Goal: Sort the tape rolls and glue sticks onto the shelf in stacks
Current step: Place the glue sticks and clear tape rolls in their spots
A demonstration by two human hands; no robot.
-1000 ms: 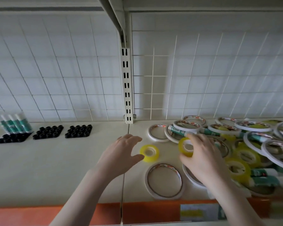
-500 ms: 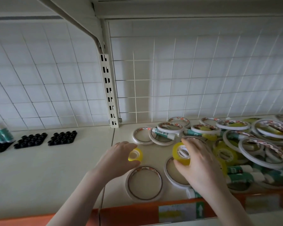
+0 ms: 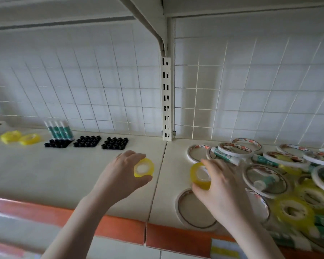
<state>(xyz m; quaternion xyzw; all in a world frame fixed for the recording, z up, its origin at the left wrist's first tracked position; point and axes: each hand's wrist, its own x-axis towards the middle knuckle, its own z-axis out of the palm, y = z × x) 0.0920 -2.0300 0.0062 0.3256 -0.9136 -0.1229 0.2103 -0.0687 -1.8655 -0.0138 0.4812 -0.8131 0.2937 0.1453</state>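
Left hand (image 3: 120, 176) grips a small yellow tape roll (image 3: 144, 168), frame centre. Right hand (image 3: 221, 186) grips another yellow roll (image 3: 199, 175), centre-right, above the cream shelf (image 3: 64, 174).

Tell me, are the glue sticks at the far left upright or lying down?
Upright: the glue sticks stand in a row, caps up, against the wall behind a black tray.
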